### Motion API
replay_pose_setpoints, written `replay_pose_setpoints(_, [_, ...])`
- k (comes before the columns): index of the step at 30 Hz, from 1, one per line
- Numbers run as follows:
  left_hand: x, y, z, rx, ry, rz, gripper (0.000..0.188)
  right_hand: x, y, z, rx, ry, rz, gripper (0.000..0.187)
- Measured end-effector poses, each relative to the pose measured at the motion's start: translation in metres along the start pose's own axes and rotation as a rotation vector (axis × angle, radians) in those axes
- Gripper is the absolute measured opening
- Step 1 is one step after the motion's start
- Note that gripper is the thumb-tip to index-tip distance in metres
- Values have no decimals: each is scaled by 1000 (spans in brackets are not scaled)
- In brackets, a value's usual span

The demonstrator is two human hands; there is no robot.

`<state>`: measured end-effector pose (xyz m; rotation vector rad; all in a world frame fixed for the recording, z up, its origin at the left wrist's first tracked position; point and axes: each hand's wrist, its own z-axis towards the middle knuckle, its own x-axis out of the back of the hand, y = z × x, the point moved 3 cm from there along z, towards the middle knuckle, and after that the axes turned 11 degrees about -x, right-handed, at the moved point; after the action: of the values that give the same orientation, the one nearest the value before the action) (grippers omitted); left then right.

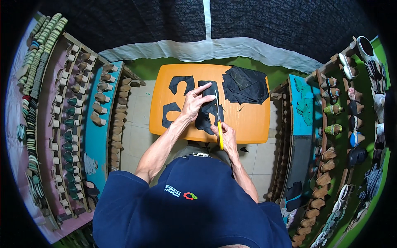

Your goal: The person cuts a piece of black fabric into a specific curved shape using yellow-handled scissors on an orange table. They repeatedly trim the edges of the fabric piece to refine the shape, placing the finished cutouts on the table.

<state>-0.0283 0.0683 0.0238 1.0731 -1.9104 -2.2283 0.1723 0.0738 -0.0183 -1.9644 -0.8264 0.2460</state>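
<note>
A pair of scissors with yellow handles (221,135) is in my right hand (228,137), low over the near side of the orange table. Its blades point away from me and lie along a piece of thin black material (204,120). My left hand (192,104) grips that piece from the left, its thumb and a finger reaching across it close to the blade tips; the other fingers are partly hidden. Left of this hand, a curved black cutout (188,81) and a second curved black cutout (166,120) lie flat on the table.
A loose pile of black sheets (245,86) covers the orange table's (252,124) far right corner. Wooden racks of shoe lasts (71,111) stand at left, and racks with shoes and lasts (329,155) at right. A dark curtain (264,25) hangs beyond the table.
</note>
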Motion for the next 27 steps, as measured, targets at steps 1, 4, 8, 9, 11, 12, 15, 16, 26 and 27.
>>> replay_pose_setpoints(1, [-1, -3, -1, -4, -6, -7, 59, -1, -3, 0, 3, -1, 11, 55])
replay_pose_setpoints(4, [-7, -10, -10, 6, 2, -55, 60, 0, -4, 6, 39, 3, 19, 56])
replay_pose_setpoints(8, [-10, -10, -15, -20, 12, -68, 62, 0, -3, 6, 51, 10, 19, 57])
replay_pose_setpoints(9, [-11, -10, -15, -25, 11, -65, 62, 0, -4, 6, 50, 12, 31, 57])
replay_pose_setpoints(11, [-11, -10, -16, -30, 18, -65, 63, -1, -4, 5, 48, 20, 37, 55])
replay_pose_setpoints(12, [-11, -11, -17, -32, 21, -65, 63, 0, -3, 4, 46, 29, 30, 55])
replay_pose_setpoints(15, [-8, -11, -17, -17, 21, -87, 64, 1, -8, 3, 1, 36, 13, 52])
replay_pose_setpoints(16, [-10, -12, -16, -9, 14, -96, 64, 4, -9, 2, -23, 43, 3, 52])
replay_pose_setpoints(26, [-15, -15, -24, 63, -13, -56, 67, 2, -7, 6, 19, 29, 17, 54])
replay_pose_setpoints(27, [-16, -14, -26, 66, -14, -58, 66, 2, -4, 8, 28, 34, 17, 54])
